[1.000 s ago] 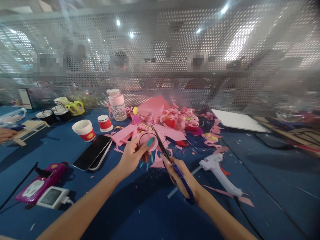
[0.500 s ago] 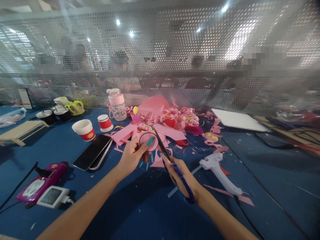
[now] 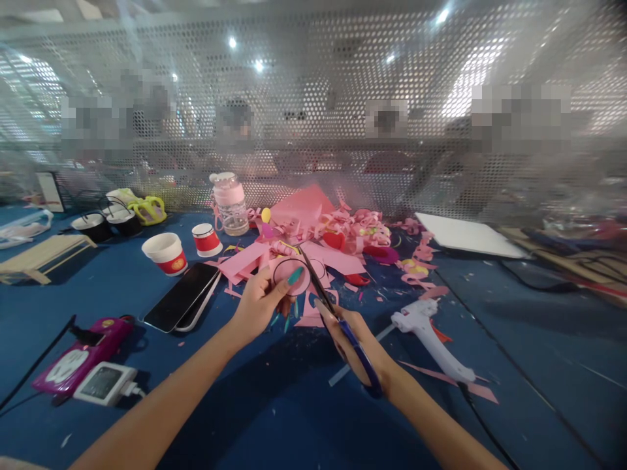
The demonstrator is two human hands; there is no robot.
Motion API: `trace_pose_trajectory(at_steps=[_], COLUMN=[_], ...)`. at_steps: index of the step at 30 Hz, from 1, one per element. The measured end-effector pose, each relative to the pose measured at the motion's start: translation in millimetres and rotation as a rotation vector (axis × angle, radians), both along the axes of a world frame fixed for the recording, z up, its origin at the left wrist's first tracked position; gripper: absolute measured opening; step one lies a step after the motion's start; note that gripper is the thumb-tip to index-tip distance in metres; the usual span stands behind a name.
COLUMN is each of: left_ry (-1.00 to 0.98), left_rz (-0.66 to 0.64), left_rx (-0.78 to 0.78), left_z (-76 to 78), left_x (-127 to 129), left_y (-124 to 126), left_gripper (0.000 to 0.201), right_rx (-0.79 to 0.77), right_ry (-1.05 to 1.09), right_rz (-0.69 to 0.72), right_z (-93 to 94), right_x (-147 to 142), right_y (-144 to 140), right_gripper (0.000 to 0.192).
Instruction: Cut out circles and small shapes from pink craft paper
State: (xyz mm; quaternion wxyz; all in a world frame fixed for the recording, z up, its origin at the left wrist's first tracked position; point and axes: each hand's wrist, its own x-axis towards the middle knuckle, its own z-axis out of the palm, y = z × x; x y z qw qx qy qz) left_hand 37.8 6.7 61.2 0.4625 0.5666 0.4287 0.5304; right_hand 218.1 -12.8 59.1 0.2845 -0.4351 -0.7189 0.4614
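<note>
My left hand (image 3: 262, 303) pinches a piece of pink paper (image 3: 284, 269) marked with a dark drawn circle, its thumb lying across the circle. Blue-handled scissors (image 3: 355, 349) are gripped in my right hand (image 3: 360, 339). Their dark blades point up and away from me, along the right edge of the pink paper. Whether the blades touch the paper I cannot tell. Beyond both hands spreads a heap of pink paper strips and scraps (image 3: 362, 228), with red and purple pieces among them.
A white glue gun (image 3: 434, 339) lies right of my right hand. To the left are a phone (image 3: 181, 297), two paper cups (image 3: 165, 253), a purple power strip (image 3: 83, 359) and a white charger (image 3: 106, 384). Behind stand a bottle (image 3: 230, 203), a white board (image 3: 470, 235) and a perforated metal screen (image 3: 313, 85).
Almost nothing differs. Both hands, the paper and the scissors hold nearly the same position; the surroundings shift very slightly in view.
</note>
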Motion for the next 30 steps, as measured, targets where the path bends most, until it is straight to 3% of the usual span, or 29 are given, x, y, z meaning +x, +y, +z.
trace_pose_trajectory(at_steps=[30], left_ry=[-0.016], left_rz=[0.011], left_rx=[0.020], left_z=[-0.8], left_x=[-0.9], left_y=[1.6], left_gripper=[0.028], right_rx=[0.044], right_ry=[-0.070], right_rz=[-0.089], right_z=[7.0], right_x=[-2.6], right_y=[-1.5], right_gripper=[0.050])
